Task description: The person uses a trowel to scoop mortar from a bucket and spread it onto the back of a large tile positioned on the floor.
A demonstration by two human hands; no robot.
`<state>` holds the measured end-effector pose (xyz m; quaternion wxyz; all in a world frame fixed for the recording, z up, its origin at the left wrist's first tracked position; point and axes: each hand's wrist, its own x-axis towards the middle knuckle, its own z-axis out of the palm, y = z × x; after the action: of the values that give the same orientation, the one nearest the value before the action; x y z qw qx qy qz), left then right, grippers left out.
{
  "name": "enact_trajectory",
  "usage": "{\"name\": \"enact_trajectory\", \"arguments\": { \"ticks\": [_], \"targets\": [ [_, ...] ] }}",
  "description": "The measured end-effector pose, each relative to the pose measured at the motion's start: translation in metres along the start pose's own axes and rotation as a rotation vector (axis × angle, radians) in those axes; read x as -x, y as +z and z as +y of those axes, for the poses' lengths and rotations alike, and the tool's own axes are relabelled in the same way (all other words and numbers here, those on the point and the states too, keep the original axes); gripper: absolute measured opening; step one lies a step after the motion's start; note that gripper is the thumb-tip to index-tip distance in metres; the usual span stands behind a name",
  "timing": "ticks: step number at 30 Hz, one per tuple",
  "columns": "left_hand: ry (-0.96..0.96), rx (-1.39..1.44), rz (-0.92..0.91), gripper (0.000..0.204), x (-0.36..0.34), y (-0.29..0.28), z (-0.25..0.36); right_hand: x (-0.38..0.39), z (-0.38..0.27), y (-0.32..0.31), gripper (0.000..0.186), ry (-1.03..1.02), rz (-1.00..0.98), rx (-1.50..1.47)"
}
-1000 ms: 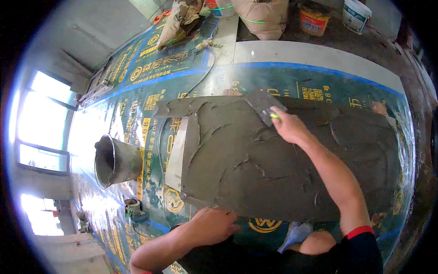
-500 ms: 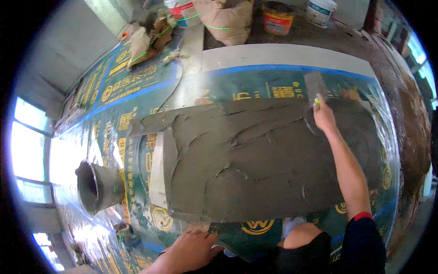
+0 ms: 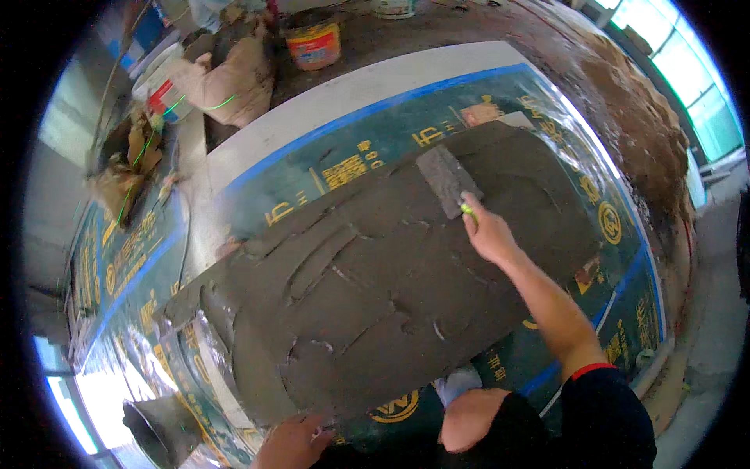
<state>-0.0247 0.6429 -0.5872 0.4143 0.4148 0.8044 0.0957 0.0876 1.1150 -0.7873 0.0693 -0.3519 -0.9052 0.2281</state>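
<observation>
R hand [image 3: 488, 234] grip wrapped tight on trowel [image 3: 448, 180] handle; blade runs up-left from it on mortar [image 3: 375, 289]; L hand [image 3: 293, 442] flat at near edge, fingers spread

Bright daylight fills the scene, coming from windows [image 3: 687, 86] at the upper right and a blown-out white patch at the lower left edge. Glare shines off the glossy plastic sheet [image 3: 594, 164] on the floor, strongest near those edges. The grey mortar [image 3: 375, 305] in the middle looks matte and evenly lit, with soft shadows in its ridges. Fisheye distortion bends straight lines, and a black ring surrounds the round picture. The edges look slightly soft.
</observation>
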Motion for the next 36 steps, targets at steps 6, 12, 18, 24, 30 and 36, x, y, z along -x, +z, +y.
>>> {"name": "enact_trajectory", "arguments": {
  "ticks": [6, 12, 18, 24, 30, 36],
  "targets": [
    [-0.058, -0.165, -0.032, 0.032, -0.009, 0.022, -0.023, -0.065, 0.130, -0.068, 0.046, 0.140, 0.154, 0.096],
    [-0.290, -0.034, -0.176, 0.031, -0.038, 0.004, -0.006, -0.129, 0.170, -0.127, 0.046, 0.415, 0.107, -0.152],
    [-0.338, -0.038, -0.221, 0.031, -0.056, 0.010, -0.023, -0.161, 0.200, -0.139, 0.055, 0.595, 0.085, -0.741],
    [-0.363, -0.142, -0.190, 0.033, -0.054, 0.027, -0.046, -0.167, 0.291, -0.115, 0.052, 0.518, 0.162, -0.314],
    [-0.356, -0.071, -0.108, 0.034, -0.027, 0.015, -0.037, -0.108, 0.290, -0.117, 0.038, 0.746, 0.155, 0.127],
    [-0.360, -0.117, -0.170, 0.040, -0.043, 0.021, -0.039, -0.072, 0.314, -0.183, 0.035, 0.532, 0.448, 0.100]
  ]
}}
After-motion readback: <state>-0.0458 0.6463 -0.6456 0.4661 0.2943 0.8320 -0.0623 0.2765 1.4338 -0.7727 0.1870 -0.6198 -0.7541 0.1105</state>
